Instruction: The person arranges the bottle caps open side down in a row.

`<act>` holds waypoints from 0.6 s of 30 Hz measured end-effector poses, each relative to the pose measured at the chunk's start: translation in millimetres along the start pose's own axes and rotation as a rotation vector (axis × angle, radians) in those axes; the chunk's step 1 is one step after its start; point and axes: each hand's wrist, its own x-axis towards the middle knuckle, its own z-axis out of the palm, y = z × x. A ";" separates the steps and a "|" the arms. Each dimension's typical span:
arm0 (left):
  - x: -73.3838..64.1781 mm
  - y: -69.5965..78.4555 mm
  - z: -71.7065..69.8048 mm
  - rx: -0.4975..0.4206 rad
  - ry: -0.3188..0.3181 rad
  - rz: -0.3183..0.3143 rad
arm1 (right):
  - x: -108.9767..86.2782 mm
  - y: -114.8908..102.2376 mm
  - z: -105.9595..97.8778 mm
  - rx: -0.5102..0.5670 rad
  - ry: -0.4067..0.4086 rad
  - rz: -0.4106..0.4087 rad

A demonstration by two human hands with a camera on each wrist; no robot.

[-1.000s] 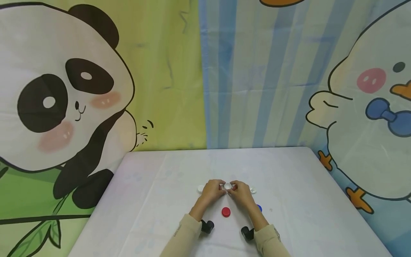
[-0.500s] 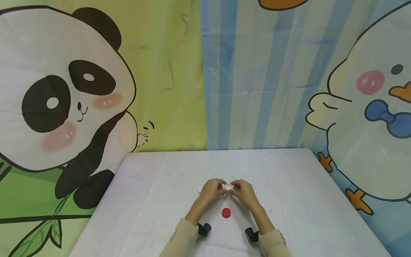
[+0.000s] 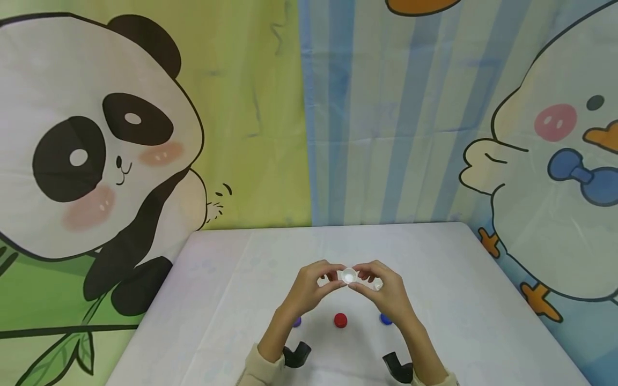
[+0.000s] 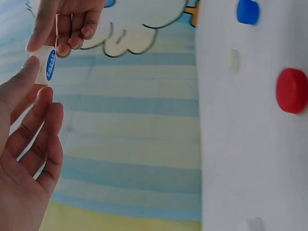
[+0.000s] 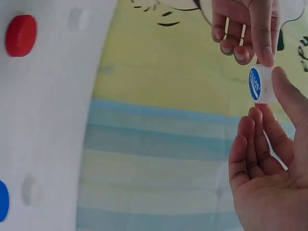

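Where my hands meet: a white cap (image 3: 348,275) sits between my fingertips, lifted well clear of the table (image 3: 232,321).
Left hand (image 3: 307,286): thumb and forefinger pinch the cap's left side, parted only as far as it makes them; the other fingers are loosely bent.
Right hand (image 3: 390,289): it mirrors the left, thumb tip on the side nearer me, forefinger on the far side, pinching the same cap.
Forearms: both reach forward and angle inward toward the grip, out of beige sleeves (image 3: 262,365), with black curved pieces (image 3: 296,355) at the wrists.
White cap, upper side: round and hollow, its raised rim turned up toward me.
White cap, lower side: a blue disc with white lettering faces the table, too small to read.
Nearer me than the grip: a red cap (image 3: 340,320) lies between my forearms, a purple cap (image 3: 297,322) shows partly beside the left one, and a blue cap (image 3: 385,319) lies beside the right.
Right-hand gap: a white piece (image 3: 379,284) on the table shows through it, details blurred.
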 end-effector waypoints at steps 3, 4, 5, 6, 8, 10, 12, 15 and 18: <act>-3.0 15.8 -7.7 0.006 0.038 0.054 | -7.1 -15.7 -7.4 -0.025 0.000 -0.056; -4.0 20.5 -9.8 0.007 0.048 0.071 | -9.6 -20.2 -9.3 -0.032 0.001 -0.072; -5.1 24.9 -11.9 0.005 0.057 0.087 | -11.9 -24.1 -11.0 -0.039 0.004 -0.089; -6.2 28.8 -13.5 0.003 0.066 0.098 | -14.0 -27.8 -12.3 -0.039 0.009 -0.105; -8.3 35.4 -16.2 -0.001 0.081 0.119 | -17.6 -33.1 -13.9 -0.035 0.024 -0.148; -10.2 40.3 -17.9 -0.006 0.092 0.136 | -20.3 -36.8 -14.6 -0.033 0.043 -0.188; -11.7 43.5 -18.6 -0.015 0.102 0.143 | -22.3 -38.4 -14.2 -0.030 0.063 -0.224; -13.4 45.6 -18.6 -0.028 0.110 0.145 | -22.8 -48.8 -15.2 -0.031 0.095 -0.269; -15.0 46.0 -18.0 -0.039 0.105 0.135 | -22.1 -61.5 -16.7 -0.026 0.129 -0.322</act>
